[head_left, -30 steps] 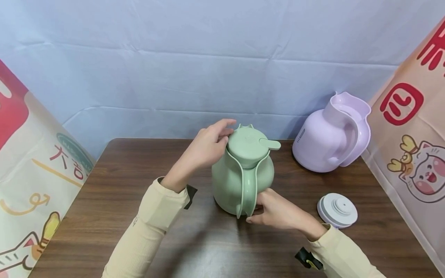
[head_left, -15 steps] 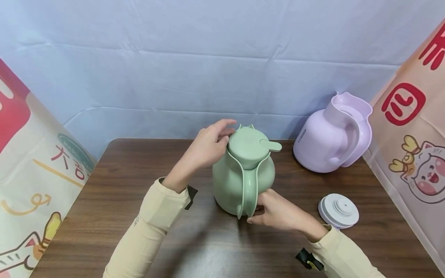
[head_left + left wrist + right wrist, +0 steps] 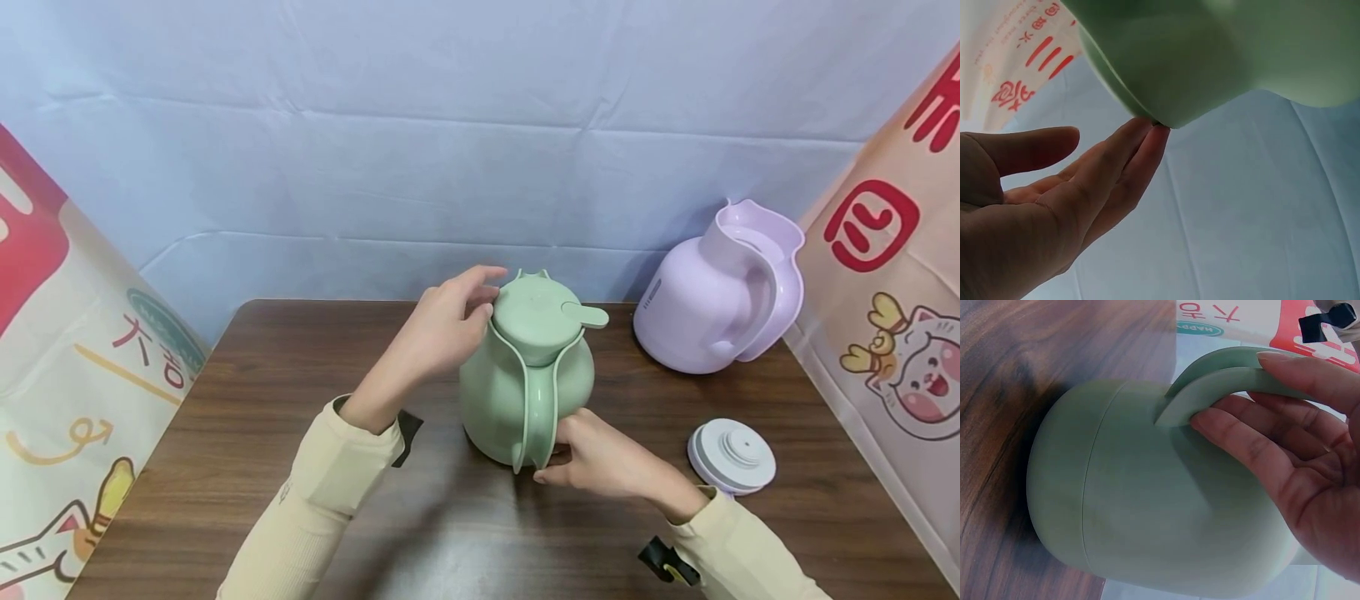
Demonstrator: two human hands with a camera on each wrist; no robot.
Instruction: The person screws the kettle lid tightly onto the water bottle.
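Loosely extended, left hand [image 3: 450, 321] touches jug [image 3: 495, 396]; right hand [image 3: 600, 454] grips its handle [image 3: 539, 408].

I can pass left of the green jug [image 3: 491, 396] over bare tabletop [image 3: 247, 400], or in front between my 2 sleeves [image 3: 341, 458]. To its right, purple jug [image 3: 682, 312] and lid [image 3: 731, 454] block me, gap between. Behind it, backdrop [image 3: 375, 183].

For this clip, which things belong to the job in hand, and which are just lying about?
In the job:
green jug and its green lid
right hand, gripping the green handle
left hand, fingertips touching the green jug

Apparently just lying about:
lilac jug, untouched
white lid, on the table
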